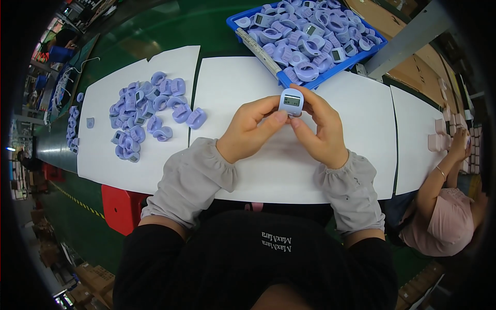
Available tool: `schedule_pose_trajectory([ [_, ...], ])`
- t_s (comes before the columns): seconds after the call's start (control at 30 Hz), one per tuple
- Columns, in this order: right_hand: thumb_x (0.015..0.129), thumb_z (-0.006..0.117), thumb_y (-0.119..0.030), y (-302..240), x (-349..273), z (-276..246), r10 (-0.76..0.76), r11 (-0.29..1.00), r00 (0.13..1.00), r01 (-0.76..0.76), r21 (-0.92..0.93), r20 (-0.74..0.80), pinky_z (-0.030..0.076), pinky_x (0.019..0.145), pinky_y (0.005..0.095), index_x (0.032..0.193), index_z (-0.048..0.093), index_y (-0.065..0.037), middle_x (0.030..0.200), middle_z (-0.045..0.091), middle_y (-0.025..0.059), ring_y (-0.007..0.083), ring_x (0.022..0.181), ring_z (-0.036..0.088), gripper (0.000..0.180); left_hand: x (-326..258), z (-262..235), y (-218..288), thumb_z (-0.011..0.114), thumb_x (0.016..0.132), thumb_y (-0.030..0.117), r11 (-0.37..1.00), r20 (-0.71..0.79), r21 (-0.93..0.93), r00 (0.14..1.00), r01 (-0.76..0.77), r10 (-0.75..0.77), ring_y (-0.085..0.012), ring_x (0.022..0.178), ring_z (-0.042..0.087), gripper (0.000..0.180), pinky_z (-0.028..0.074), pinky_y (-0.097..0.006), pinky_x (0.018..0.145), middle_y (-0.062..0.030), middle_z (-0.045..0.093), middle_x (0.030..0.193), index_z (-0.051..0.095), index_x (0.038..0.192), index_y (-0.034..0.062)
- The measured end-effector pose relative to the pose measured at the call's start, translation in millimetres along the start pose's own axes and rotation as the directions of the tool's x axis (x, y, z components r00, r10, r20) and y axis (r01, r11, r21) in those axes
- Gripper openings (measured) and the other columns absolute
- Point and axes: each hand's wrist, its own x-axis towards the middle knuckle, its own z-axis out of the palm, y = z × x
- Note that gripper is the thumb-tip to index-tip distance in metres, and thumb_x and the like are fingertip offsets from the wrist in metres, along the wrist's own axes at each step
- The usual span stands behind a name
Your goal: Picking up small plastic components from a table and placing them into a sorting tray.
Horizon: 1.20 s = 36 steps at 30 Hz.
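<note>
A small light-blue device with a grey display is held upright over the white table, its screen facing me. My left hand pinches its left side between thumb and fingers. From the other side, my right hand closes on the same device, thumb near the lower edge and fingers behind it. The back of the device is hidden. To the left lies a loose pile of similar lilac, ring-shaped devices, some with their screens showing. Beyond my hands, a blue plastic crate is heaped with more of them.
White sheets cover the table. A grey metal post rises beside the crate at the right. Another person in a pink top works at the right end, near pale pink pieces. A red stool stands below the table's left side.
</note>
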Motion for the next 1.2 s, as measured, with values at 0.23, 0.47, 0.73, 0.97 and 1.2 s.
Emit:
schedule_pose_trajectory([
  [0.23, 0.086, 0.055, -0.002, 0, 0, -1, 0.03, 0.997, 1.0, -0.031, 0.07, 0.008, 0.041, 0.098, 0.0345, 0.126, 0.046, 0.006, 0.118, 0.056, 0.014, 0.0221, 0.11, 0.055, 0.042, -1, -2, 2, 0.042, 0.099, 0.022, 0.998, 0.023, -0.038, 0.999, 0.04, -0.039, -0.0149, 0.097, 0.057, 0.036, 0.047, -0.029, 0.088, -0.0097, 0.059, 0.109, 0.052, 0.122, -0.0044],
  [0.47, 0.086, 0.055, -0.002, 0, 0, -1, 0.059, 0.991, 0.998, -0.059, 0.123, 0.002, 0.04, 0.099, 0.0344, 0.124, 0.047, 0.006, 0.117, 0.056, 0.0133, 0.0214, 0.11, 0.054, 0.039, -1, -3, 0, 0.043, 0.099, 0.021, 0.999, 0.03, 0.036, 1.0, 0.009, -0.01, -0.0151, 0.095, 0.057, 0.035, 0.047, -0.029, 0.086, -0.0092, 0.06, 0.107, 0.053, 0.122, -0.0036],
  [0.73, 0.085, 0.057, -0.002, 0, -1, -1, 0.085, 0.98, 0.996, -0.086, 0.179, 0.015, 0.039, 0.099, 0.0344, 0.124, 0.047, 0.005, 0.117, 0.055, 0.0122, 0.0205, 0.111, 0.053, 0.041, -1, -3, 1, 0.042, 0.099, 0.021, 0.999, 0.029, 0.051, 0.999, 0.015, -0.017, -0.0149, 0.093, 0.057, 0.035, 0.047, -0.029, 0.085, -0.0092, 0.061, 0.106, 0.054, 0.121, -0.0041],
  [0.97, 0.079, 0.064, 0.001, 4, -1, 3, 0.07, 0.997, 0.996, -0.069, 0.02, -0.048, 0.043, 0.096, 0.0329, 0.124, 0.048, 0.004, 0.114, 0.057, 0.0114, 0.0204, 0.108, 0.056, 0.048, 2, 4, 5, 0.04, 0.1, 0.022, 0.994, 0.01, -0.096, 0.998, 0.058, -0.057, -0.0146, 0.093, 0.059, 0.035, 0.048, -0.029, 0.085, -0.0098, 0.062, 0.104, 0.057, 0.111, -0.0058],
  [1.2, 0.078, 0.064, 0.002, 4, -5, -15, 0.187, 0.958, 0.976, -0.157, 0.24, -0.109, 0.046, 0.09, 0.031, 0.125, 0.048, 0.003, 0.112, 0.057, 0.0119, 0.02, 0.102, 0.058, 0.049, -7, -1, 18, 0.047, 0.097, 0.017, 0.987, -0.113, 0.138, 0.992, 0.077, -0.061, -0.0128, 0.09, 0.061, 0.032, 0.047, -0.027, 0.08, -0.0085, 0.066, 0.094, 0.049, 0.121, -0.0037],
])
